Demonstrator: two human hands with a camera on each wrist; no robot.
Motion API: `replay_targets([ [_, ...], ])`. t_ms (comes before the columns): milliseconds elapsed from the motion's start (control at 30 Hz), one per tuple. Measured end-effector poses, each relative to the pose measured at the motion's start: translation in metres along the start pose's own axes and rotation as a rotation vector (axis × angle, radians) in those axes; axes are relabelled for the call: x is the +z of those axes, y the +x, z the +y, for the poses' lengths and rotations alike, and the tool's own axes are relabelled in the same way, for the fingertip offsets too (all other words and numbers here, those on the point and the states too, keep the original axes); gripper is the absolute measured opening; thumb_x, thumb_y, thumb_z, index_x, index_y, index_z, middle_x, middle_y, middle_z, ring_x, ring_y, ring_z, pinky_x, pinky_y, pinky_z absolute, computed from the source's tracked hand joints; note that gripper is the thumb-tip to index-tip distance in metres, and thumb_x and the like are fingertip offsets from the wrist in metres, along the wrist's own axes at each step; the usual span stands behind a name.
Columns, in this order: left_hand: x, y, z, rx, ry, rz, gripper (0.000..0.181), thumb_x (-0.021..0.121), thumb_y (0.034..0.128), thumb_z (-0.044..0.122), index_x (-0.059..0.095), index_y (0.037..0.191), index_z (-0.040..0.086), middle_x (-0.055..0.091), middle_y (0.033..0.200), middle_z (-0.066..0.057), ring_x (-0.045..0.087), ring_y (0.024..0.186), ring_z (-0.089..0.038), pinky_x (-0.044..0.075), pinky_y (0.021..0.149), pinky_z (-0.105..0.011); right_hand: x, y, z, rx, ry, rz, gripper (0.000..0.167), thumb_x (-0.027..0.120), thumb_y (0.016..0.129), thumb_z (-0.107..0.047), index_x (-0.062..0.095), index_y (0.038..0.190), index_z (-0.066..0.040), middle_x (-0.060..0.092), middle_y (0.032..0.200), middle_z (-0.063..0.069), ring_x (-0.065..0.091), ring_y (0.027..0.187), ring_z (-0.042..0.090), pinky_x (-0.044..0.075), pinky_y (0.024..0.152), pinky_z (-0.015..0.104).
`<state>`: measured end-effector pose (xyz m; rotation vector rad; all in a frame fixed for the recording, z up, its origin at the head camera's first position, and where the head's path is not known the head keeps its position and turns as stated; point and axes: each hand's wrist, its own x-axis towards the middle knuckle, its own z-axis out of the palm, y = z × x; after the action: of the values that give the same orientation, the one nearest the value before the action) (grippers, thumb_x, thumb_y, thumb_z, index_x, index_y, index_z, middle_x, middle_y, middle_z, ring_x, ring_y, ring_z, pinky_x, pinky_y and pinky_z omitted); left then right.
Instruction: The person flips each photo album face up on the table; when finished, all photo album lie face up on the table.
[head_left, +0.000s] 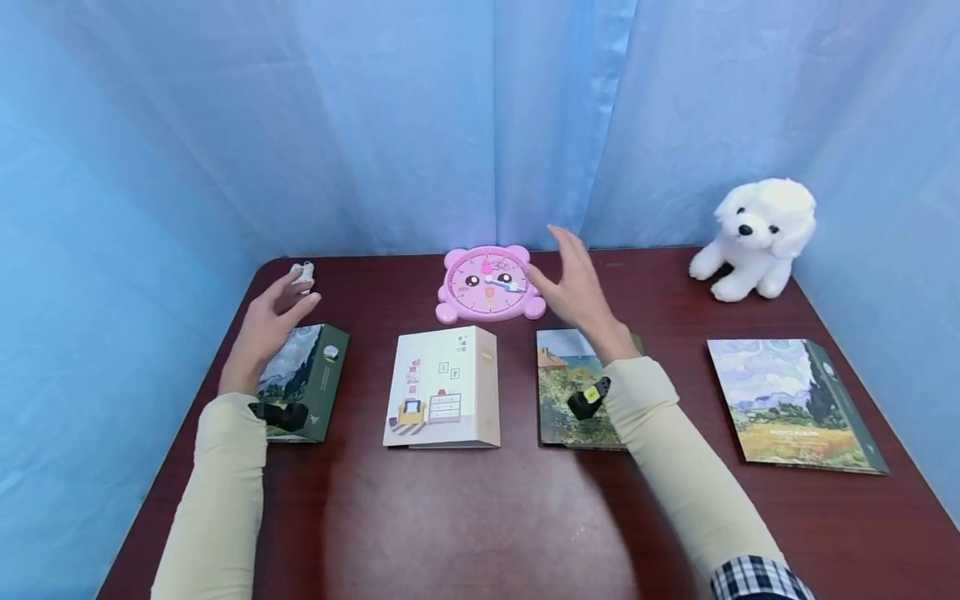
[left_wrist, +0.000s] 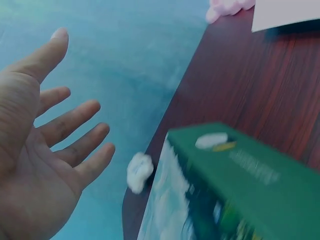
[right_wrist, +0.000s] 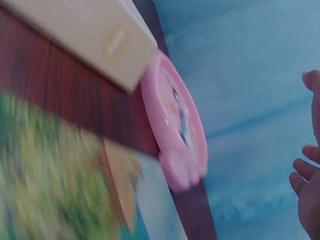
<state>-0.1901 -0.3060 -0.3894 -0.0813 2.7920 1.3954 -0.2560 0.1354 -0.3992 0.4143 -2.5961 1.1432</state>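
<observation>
My left hand (head_left: 262,333) is held above the green-spined album (head_left: 300,383) at the left, its fingers spread and holding nothing. In the left wrist view the palm of the left hand (left_wrist: 50,145) shows beside the album (left_wrist: 240,175), apart from it. Over the top of another album (head_left: 570,383) hangs my right hand (head_left: 581,287), empty, with thumb and fingers apart. The pink clock (head_left: 487,283) lies just left of it. In the right wrist view part of the right hand (right_wrist: 310,175) shows at the edge, away from the pink clock (right_wrist: 172,115).
Between the hands stands a white album (head_left: 435,387). A fourth album (head_left: 787,400) lies at the right, with a white plush dog (head_left: 757,237) behind it. A small white object (head_left: 306,273) sits at the back left corner. Blue curtains (head_left: 375,125) surround the table (head_left: 465,517).
</observation>
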Motion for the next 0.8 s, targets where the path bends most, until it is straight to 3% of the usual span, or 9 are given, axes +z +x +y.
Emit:
replay_targets([
  [133, -0.013, -0.007, -0.012, -0.005, -0.034, -0.004, 0.074, 0.054, 0.0919, 0.053, 0.024, 0.153, 0.024, 0.04, 0.149, -0.013, 0.034, 0.138, -0.031, 0.031, 0.108, -0.057, 0.024, 0.002, -0.014, 0.01, 0.06, -0.032, 0.076, 0.065, 0.088, -0.041, 0.032, 0.15, -0.013, 0.033, 0.153, 0.009, 0.028, 0.142, 0.023, 0.025, 0.116, 0.043],
  [267, -0.023, -0.015, -0.027, 0.001, -0.007, 0.005, 0.069, 0.051, 0.095, 0.048, 0.025, 0.153, 0.022, 0.042, 0.146, -0.016, 0.038, 0.134, -0.033, 0.035, 0.104, -0.054, 0.046, -0.001, -0.027, 0.031, 0.111, -0.06, 0.074, 0.065, 0.088, -0.04, 0.033, 0.149, -0.014, 0.035, 0.152, 0.007, 0.031, 0.141, 0.023, 0.026, 0.115, 0.045],
  [433, -0.036, -0.027, -0.046, -0.023, 0.01, 0.011, 0.071, 0.05, 0.0959, 0.047, 0.02, 0.154, 0.021, 0.036, 0.149, -0.021, 0.033, 0.136, -0.041, 0.031, 0.104, -0.06, 0.074, -0.005, -0.043, 0.058, 0.161, -0.137, 0.075, 0.066, 0.088, -0.039, 0.029, 0.15, -0.02, 0.034, 0.153, 0.004, 0.032, 0.139, 0.023, 0.029, 0.113, 0.047],
  [567, -0.044, -0.037, -0.063, -0.063, 0.013, -0.006, 0.077, 0.05, 0.0959, 0.047, 0.013, 0.155, 0.016, 0.028, 0.152, -0.026, 0.026, 0.137, -0.047, 0.027, 0.104, -0.066, 0.095, -0.007, -0.056, 0.083, 0.17, -0.206, 0.078, 0.064, 0.087, -0.048, 0.026, 0.152, -0.025, 0.028, 0.156, 0.0, 0.026, 0.143, 0.019, 0.026, 0.116, 0.044],
  [800, -0.055, -0.051, -0.087, -0.152, 0.034, -0.043, 0.083, 0.05, 0.0951, 0.051, 0.008, 0.155, 0.012, 0.022, 0.153, -0.029, 0.019, 0.138, -0.051, 0.024, 0.103, -0.069, 0.132, -0.016, -0.086, -0.01, 0.155, -0.292, 0.079, 0.058, 0.089, -0.053, 0.023, 0.153, -0.022, 0.026, 0.157, 0.002, 0.023, 0.145, 0.016, 0.022, 0.117, 0.038],
])
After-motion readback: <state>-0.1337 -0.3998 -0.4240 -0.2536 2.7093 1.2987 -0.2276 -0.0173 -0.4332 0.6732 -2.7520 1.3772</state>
